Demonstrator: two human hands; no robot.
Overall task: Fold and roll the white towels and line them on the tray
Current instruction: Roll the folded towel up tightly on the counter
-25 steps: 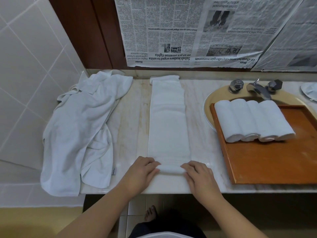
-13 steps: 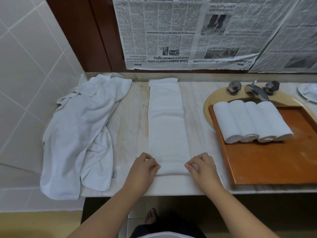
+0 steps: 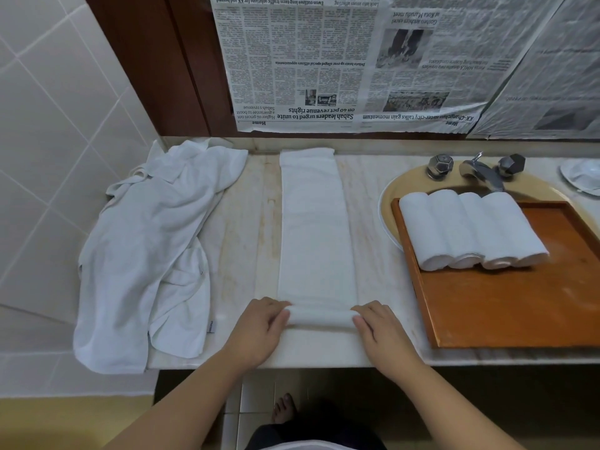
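A white towel (image 3: 316, 228), folded into a long strip, lies on the marble counter and runs away from me. Its near end is rolled into a thin roll (image 3: 319, 316). My left hand (image 3: 259, 329) grips the roll's left end with curled fingers. My right hand (image 3: 381, 331) grips its right end the same way. Several rolled white towels (image 3: 470, 230) lie side by side at the back of the wooden tray (image 3: 519, 306) on the right.
A heap of loose white towels (image 3: 146, 254) hangs over the counter's left part and front edge. The tray sits partly over a basin (image 3: 388, 203) with a metal tap (image 3: 480, 170). Newspaper (image 3: 324, 60) covers the wall behind. A white dish (image 3: 581, 175) is at far right.
The roll at the towel's near end has grown thicker and moved a little away from me. Both hands stay on its ends.
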